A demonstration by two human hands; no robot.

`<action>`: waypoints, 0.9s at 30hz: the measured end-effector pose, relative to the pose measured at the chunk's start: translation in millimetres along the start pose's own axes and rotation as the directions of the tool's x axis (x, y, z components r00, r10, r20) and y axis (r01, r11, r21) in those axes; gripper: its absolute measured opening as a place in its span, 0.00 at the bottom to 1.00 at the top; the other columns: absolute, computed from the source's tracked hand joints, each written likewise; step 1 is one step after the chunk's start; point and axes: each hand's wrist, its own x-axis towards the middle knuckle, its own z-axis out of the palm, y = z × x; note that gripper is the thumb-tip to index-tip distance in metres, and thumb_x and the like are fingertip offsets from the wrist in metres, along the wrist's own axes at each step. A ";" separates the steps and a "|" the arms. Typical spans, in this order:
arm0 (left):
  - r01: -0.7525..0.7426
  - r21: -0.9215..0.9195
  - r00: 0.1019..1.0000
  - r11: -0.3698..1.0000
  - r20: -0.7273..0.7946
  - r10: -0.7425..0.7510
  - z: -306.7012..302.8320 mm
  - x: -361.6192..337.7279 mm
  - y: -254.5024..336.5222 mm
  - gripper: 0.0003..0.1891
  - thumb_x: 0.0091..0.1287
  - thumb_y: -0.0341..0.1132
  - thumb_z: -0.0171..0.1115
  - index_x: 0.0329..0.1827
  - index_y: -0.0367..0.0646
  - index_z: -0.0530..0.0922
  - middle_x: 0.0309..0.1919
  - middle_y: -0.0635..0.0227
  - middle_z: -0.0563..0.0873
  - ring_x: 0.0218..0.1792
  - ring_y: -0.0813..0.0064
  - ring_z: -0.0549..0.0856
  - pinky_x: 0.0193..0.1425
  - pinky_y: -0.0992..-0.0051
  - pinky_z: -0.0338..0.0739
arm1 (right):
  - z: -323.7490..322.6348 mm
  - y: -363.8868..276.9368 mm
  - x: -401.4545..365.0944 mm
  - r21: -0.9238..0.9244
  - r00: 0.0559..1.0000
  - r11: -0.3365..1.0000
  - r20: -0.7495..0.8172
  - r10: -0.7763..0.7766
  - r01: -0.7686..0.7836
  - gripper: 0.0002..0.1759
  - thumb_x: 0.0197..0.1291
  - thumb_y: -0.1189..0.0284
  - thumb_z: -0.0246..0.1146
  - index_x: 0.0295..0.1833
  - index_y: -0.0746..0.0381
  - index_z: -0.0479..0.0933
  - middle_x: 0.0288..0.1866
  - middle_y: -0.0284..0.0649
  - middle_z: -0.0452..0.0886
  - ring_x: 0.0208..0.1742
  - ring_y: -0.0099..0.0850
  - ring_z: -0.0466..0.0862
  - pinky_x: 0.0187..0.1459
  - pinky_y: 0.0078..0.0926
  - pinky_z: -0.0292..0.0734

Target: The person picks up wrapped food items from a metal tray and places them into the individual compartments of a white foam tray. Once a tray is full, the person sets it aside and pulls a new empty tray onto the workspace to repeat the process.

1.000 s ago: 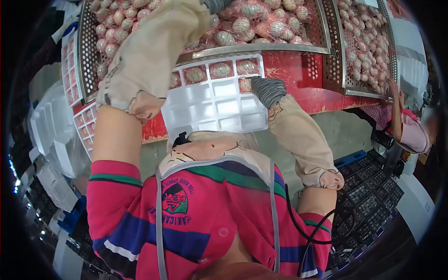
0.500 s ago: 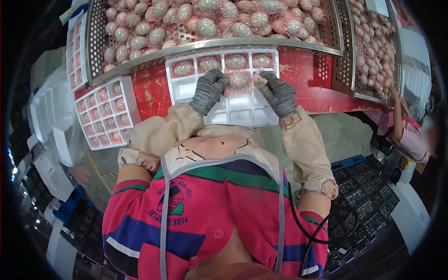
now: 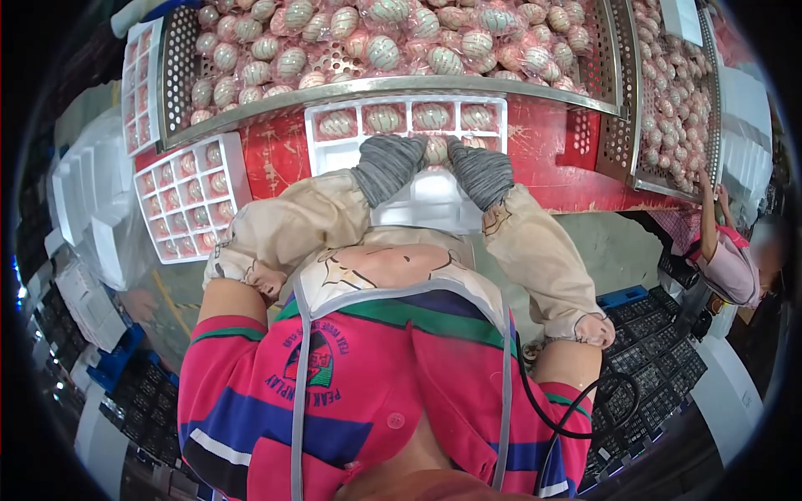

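Narrow grip: a gray-gloved left hand (image 3: 394,165) and right hand (image 3: 479,172) pinch a striped, pink-wrapped oval egg (image 3: 436,152) between them.
Equally near both, long axis unclear, it sits at the second row of a white gridded plastic tray (image 3: 334,156).

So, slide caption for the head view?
Gloved left hand and right hand flank a wrapped oval item over a white tray.

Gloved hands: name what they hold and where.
A wrapped egg, apparently by its left and right sides, between the left hand and right hand.
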 end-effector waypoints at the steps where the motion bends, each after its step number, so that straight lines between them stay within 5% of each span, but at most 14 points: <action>1: -0.030 0.080 1.000 0.996 0.003 0.030 5.6 1.8 -1.1 0.11 0.59 0.42 0.60 0.37 0.45 0.75 0.19 0.62 0.80 0.22 0.62 0.82 0.23 0.61 0.72 | 2.2 0.2 2.0 0.007 1.000 1.000 0.004 -0.001 0.001 0.22 0.62 0.58 0.55 0.57 0.60 0.71 0.28 0.44 0.82 0.30 0.41 0.83 0.28 0.41 0.75; 4: -0.088 0.159 0.996 0.983 0.023 0.085 8.4 8.8 -3.3 0.08 0.56 0.37 0.60 0.34 0.44 0.74 0.18 0.61 0.80 0.21 0.62 0.82 0.21 0.60 0.71 | 6.6 6.0 11.9 -0.160 0.995 0.983 0.046 -0.089 0.095 0.18 0.62 0.63 0.54 0.53 0.61 0.72 0.27 0.44 0.81 0.29 0.40 0.84 0.26 0.40 0.75; 6: -0.033 0.202 0.980 0.979 0.198 -0.008 6.2 13.8 -0.1 0.09 0.58 0.37 0.59 0.36 0.43 0.76 0.18 0.62 0.80 0.20 0.61 0.81 0.21 0.60 0.71 | 10.4 5.4 11.7 -0.310 0.983 0.938 -0.047 -0.179 0.156 0.15 0.60 0.67 0.53 0.49 0.63 0.73 0.28 0.43 0.82 0.29 0.38 0.84 0.25 0.39 0.75; 10: -0.009 0.129 0.965 0.992 0.260 -0.025 2.0 23.9 1.2 0.10 0.60 0.38 0.57 0.39 0.44 0.78 0.19 0.61 0.81 0.20 0.61 0.81 0.21 0.59 0.72 | 22.0 9.7 18.9 -0.274 0.987 0.949 0.016 -0.160 0.158 0.14 0.57 0.69 0.53 0.48 0.62 0.74 0.28 0.43 0.82 0.29 0.39 0.84 0.26 0.39 0.75; 13: -0.210 0.335 0.976 0.918 0.119 0.180 -31.6 23.8 17.9 0.09 0.61 0.38 0.56 0.42 0.49 0.79 0.21 0.62 0.79 0.22 0.65 0.81 0.22 0.64 0.74 | 54.4 22.5 26.0 -0.304 0.946 0.928 -0.170 -0.277 0.217 0.12 0.61 0.66 0.52 0.45 0.59 0.75 0.31 0.44 0.83 0.32 0.40 0.84 0.30 0.42 0.77; 14: -0.258 0.381 0.927 0.888 -0.163 0.339 -49.1 36.0 12.5 0.09 0.61 0.39 0.56 0.42 0.50 0.79 0.23 0.62 0.79 0.24 0.66 0.81 0.23 0.65 0.74 | 72.9 30.7 25.1 -0.267 0.974 0.948 -0.095 -0.205 0.173 0.12 0.61 0.66 0.53 0.45 0.59 0.75 0.31 0.44 0.83 0.32 0.40 0.84 0.31 0.42 0.77; 15: -0.286 0.434 0.778 0.854 -0.416 0.471 -78.2 55.8 5.3 0.10 0.61 0.39 0.56 0.43 0.50 0.79 0.25 0.63 0.78 0.25 0.66 0.81 0.23 0.67 0.75 | 57.9 23.0 26.4 -0.250 0.985 0.957 -0.048 -0.165 0.148 0.12 0.61 0.66 0.53 0.45 0.59 0.75 0.31 0.43 0.83 0.32 0.40 0.84 0.31 0.42 0.77; 16: -0.066 0.548 0.947 0.834 -0.230 0.226 -113.2 80.9 3.9 0.11 0.60 0.37 0.57 0.45 0.51 0.79 0.28 0.63 0.78 0.29 0.68 0.81 0.25 0.71 0.76 | 48.5 16.4 25.8 -0.236 0.991 0.963 -0.019 -0.136 0.128 0.12 0.61 0.65 0.53 0.45 0.59 0.75 0.31 0.43 0.83 0.32 0.40 0.84 0.31 0.42 0.77; 17: -0.299 0.465 0.728 0.834 -0.453 0.514 -113.7 114.0 -43.2 0.15 0.58 0.39 0.63 0.48 0.48 0.78 0.31 0.61 0.80 0.34 0.65 0.83 0.32 0.72 0.79 | 42.6 12.1 25.2 -0.228 0.993 0.967 0.000 -0.116 0.113 0.12 0.61 0.65 0.53 0.45 0.59 0.75 0.31 0.43 0.83 0.32 0.40 0.84 0.31 0.42 0.77; 19: -0.382 0.627 0.795 0.679 -0.153 0.587 -149.1 108.7 -57.0 0.20 0.56 0.46 0.63 0.48 0.42 0.81 0.40 0.55 0.85 0.47 0.65 0.84 0.54 0.68 0.75 | 37.2 9.8 26.5 -0.205 0.997 0.975 0.030 -0.076 0.081 0.12 0.61 0.65 0.53 0.45 0.59 0.75 0.31 0.43 0.83 0.32 0.40 0.84 0.31 0.42 0.77; 21: -0.387 0.574 0.885 0.722 0.012 0.465 -144.5 126.8 -74.5 0.20 0.56 0.45 0.64 0.48 0.43 0.80 0.41 0.56 0.84 0.46 0.63 0.83 0.52 0.68 0.76 | 34.4 7.7 25.8 -0.187 0.998 0.981 0.046 -0.046 0.053 0.12 0.62 0.64 0.53 0.45 0.58 0.75 0.31 0.43 0.83 0.32 0.40 0.84 0.32 0.42 0.76; 23: -0.315 0.514 0.935 0.797 0.024 0.354 -140.8 140.6 -76.9 0.21 0.55 0.44 0.66 0.49 0.44 0.79 0.41 0.58 0.83 0.46 0.62 0.83 0.50 0.68 0.77 | 32.0 6.1 25.5 -0.167 0.998 0.986 0.058 -0.015 0.024 0.12 0.62 0.64 0.53 0.45 0.58 0.75 0.31 0.43 0.83 0.32 0.40 0.84 0.32 0.42 0.76; 27: -0.142 0.174 0.945 0.974 -0.271 0.186 -144.3 127.8 -50.7 0.22 0.53 0.42 0.69 0.50 0.46 0.77 0.42 0.61 0.82 0.45 0.60 0.82 0.45 0.68 0.79 | 26.1 6.1 21.9 -0.124 0.995 0.992 0.099 0.032 -0.020 0.12 0.62 0.63 0.53 0.44 0.58 0.75 0.32 0.43 0.83 0.33 0.40 0.84 0.32 0.42 0.76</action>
